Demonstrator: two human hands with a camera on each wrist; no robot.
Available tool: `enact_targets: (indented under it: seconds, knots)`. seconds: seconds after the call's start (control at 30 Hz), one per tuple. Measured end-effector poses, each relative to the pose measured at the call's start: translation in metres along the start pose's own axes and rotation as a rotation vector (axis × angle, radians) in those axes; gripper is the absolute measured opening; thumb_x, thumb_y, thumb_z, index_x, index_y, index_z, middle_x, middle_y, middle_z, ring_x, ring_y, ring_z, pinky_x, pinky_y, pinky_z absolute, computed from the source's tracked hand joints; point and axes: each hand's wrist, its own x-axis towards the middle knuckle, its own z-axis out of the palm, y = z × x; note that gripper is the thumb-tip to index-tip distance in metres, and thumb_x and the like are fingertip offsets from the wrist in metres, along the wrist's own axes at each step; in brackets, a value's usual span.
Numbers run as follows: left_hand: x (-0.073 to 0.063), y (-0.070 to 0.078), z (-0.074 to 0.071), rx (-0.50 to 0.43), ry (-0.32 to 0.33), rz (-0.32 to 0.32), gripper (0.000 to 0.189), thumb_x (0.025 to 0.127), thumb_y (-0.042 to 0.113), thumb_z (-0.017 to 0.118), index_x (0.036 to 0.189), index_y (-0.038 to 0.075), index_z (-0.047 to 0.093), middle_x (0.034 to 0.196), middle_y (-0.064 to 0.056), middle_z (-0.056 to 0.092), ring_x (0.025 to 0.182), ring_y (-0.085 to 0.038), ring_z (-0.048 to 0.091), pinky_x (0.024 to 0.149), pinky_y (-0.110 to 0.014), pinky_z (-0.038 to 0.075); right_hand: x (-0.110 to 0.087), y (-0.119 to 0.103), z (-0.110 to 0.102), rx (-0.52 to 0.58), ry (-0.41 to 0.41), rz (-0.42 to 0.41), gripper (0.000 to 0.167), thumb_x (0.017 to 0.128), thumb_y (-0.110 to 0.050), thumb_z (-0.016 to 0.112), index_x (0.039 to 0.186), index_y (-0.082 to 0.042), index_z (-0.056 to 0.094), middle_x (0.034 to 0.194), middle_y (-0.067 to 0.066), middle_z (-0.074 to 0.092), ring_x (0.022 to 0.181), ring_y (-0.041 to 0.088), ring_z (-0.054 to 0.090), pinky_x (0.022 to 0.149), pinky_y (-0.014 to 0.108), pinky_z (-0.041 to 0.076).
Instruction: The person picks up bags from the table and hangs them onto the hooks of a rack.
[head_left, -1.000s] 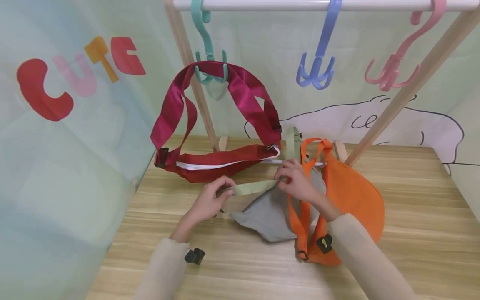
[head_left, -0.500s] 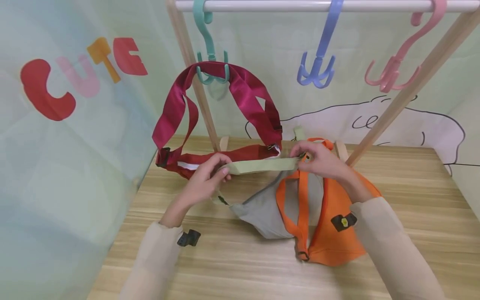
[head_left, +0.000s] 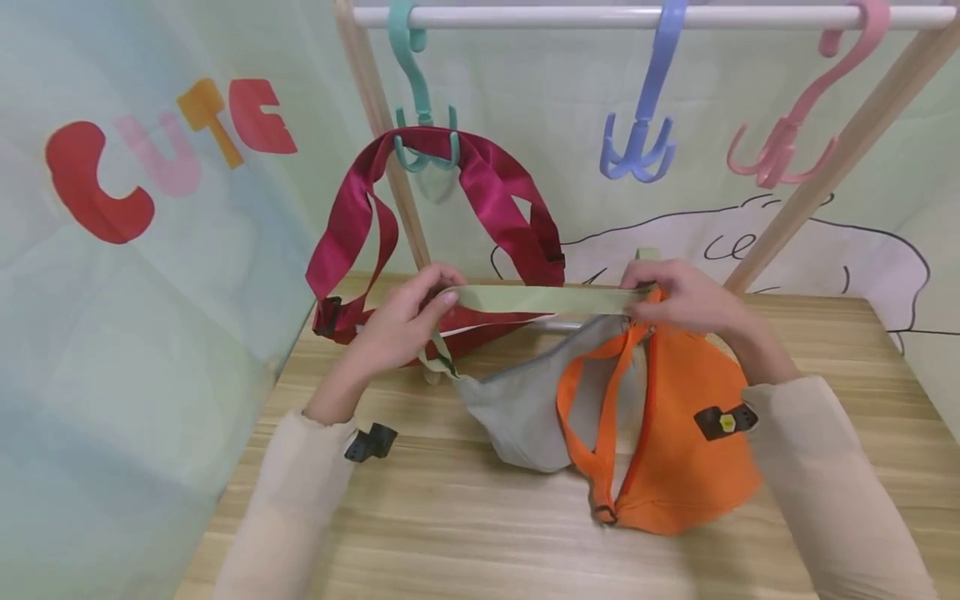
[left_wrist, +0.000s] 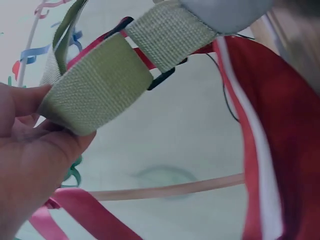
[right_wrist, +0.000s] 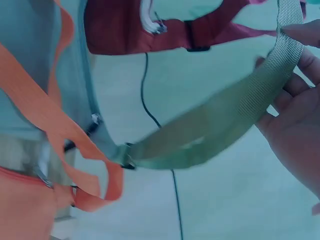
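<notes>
A pale green strap (head_left: 540,299) stretches between my two hands, above a grey waist bag (head_left: 525,417) that belongs to it. My left hand (head_left: 405,321) pinches the strap's left end between thumb and fingers; the left wrist view shows the webbing (left_wrist: 100,85) looped there beside a dark buckle. At the other end my right hand (head_left: 686,296) pinches the strap, its webbing (right_wrist: 265,75) running down to the bag's corner in the right wrist view. The grey bag's body hangs tilted, partly covered by orange straps (head_left: 592,433).
An orange bag (head_left: 697,442) lies right of the grey one. Behind, a dark red bag (head_left: 480,329) hangs by its strap from a teal hook (head_left: 425,150). A blue hook (head_left: 637,154) and a pink hook (head_left: 782,154) hang along the white rail (head_left: 525,17).
Both hands have risen and moved apart, drawing the green strap out wide. The grey bag has been pulled up with it, and the orange straps have shifted left.
</notes>
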Motion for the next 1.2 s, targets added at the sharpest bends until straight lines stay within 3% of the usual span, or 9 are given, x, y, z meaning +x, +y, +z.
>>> enact_targets:
  seconds: [0.2, 0.3, 0.47, 0.63, 0.93, 1.2]
  knots:
    - [0.012, 0.013, -0.008, -0.008, -0.041, 0.013, 0.017, 0.094, 0.005, 0.047, 0.110, 0.002, 0.048, 0.093, -0.012, 0.058, 0.082, -0.023, 0.053, 0.069, -0.035, 0.042, -0.001, -0.014, -0.022, 0.044, -0.005, 0.038, 0.013, 0.081, 0.009, 0.057, 0.088, -0.001, 0.060, 0.078, 0.006, 0.059, 0.076, 0.011, 0.052, 0.071, 0.020, 0.041]
    - [0.020, 0.019, -0.009, -0.018, -0.035, 0.017, 0.019, 0.093, 0.008, 0.051, 0.112, 0.005, 0.047, 0.091, -0.010, 0.058, 0.080, -0.019, 0.052, 0.067, -0.034, 0.042, -0.003, -0.024, -0.031, 0.043, 0.046, 0.070, 0.012, 0.082, 0.007, 0.059, 0.089, -0.002, 0.060, 0.072, 0.005, 0.060, 0.068, 0.010, 0.054, 0.066, 0.019, 0.042]
    - [0.031, 0.027, -0.009, -0.017, -0.014, 0.022, 0.023, 0.091, 0.012, 0.056, 0.113, 0.008, 0.048, 0.082, -0.007, 0.054, 0.072, -0.019, 0.048, 0.064, -0.033, 0.040, -0.005, -0.032, -0.046, 0.140, 0.141, 0.052, 0.021, 0.080, 0.011, 0.060, 0.096, -0.002, 0.062, 0.073, 0.004, 0.063, 0.066, 0.010, 0.061, 0.066, 0.017, 0.047]
    - [0.044, 0.032, -0.010, -0.003, -0.021, -0.007, 0.024, 0.091, 0.018, 0.056, 0.112, 0.011, 0.047, 0.080, -0.007, 0.050, 0.072, -0.019, 0.048, 0.064, -0.031, 0.040, -0.004, -0.035, -0.058, 0.243, 0.155, 0.026, 0.031, 0.080, 0.015, 0.057, 0.105, -0.002, 0.061, 0.079, 0.004, 0.066, 0.070, 0.013, 0.064, 0.067, 0.019, 0.050]
    - [0.066, 0.046, -0.011, -0.006, 0.014, -0.042, 0.029, 0.091, 0.021, 0.057, 0.116, 0.012, 0.046, 0.093, -0.006, 0.054, 0.076, -0.019, 0.052, 0.067, -0.032, 0.045, -0.003, -0.046, -0.070, 0.093, 0.310, 0.179, 0.029, 0.084, 0.004, 0.061, 0.110, -0.007, 0.058, 0.081, 0.000, 0.068, 0.070, 0.011, 0.064, 0.063, 0.017, 0.047]
    - [0.084, 0.056, -0.008, 0.002, 0.038, -0.053, 0.026, 0.092, 0.021, 0.055, 0.115, 0.012, 0.047, 0.091, -0.006, 0.056, 0.077, -0.018, 0.053, 0.068, -0.031, 0.046, 0.001, -0.057, -0.078, 0.070, 0.436, 0.301, 0.023, 0.084, -0.005, 0.065, 0.106, -0.011, 0.062, 0.078, -0.006, 0.068, 0.070, 0.006, 0.064, 0.068, 0.013, 0.045]
